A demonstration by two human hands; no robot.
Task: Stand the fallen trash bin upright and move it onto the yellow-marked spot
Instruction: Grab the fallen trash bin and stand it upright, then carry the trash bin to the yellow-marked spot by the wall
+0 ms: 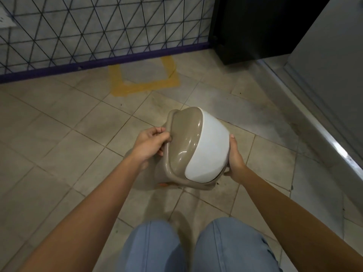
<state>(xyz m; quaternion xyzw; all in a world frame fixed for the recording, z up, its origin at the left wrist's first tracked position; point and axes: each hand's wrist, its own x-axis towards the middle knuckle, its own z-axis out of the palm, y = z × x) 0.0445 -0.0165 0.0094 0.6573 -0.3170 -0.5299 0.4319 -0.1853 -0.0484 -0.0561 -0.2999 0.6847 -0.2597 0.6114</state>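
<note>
The trash bin [188, 146] is taupe plastic with a white swing lid, seen from above, its top facing me and tilted slightly left. My left hand [152, 143] grips the taupe rim on the bin's left side. My right hand [235, 158] presses against the bin's right side by the white lid. Both hands hold it above the tiled floor; its base is hidden under the lid. The yellow-marked spot [144, 86], a taped outline, lies on the floor beyond the bin, against the fence.
A wire mesh fence with a purple base rail [98, 61] runs along the far edge. A black cabinet [255, 30] stands at the far right. A metal door track [314, 122] and grey panel line the right side. My knees in blue jeans [196, 246] are below.
</note>
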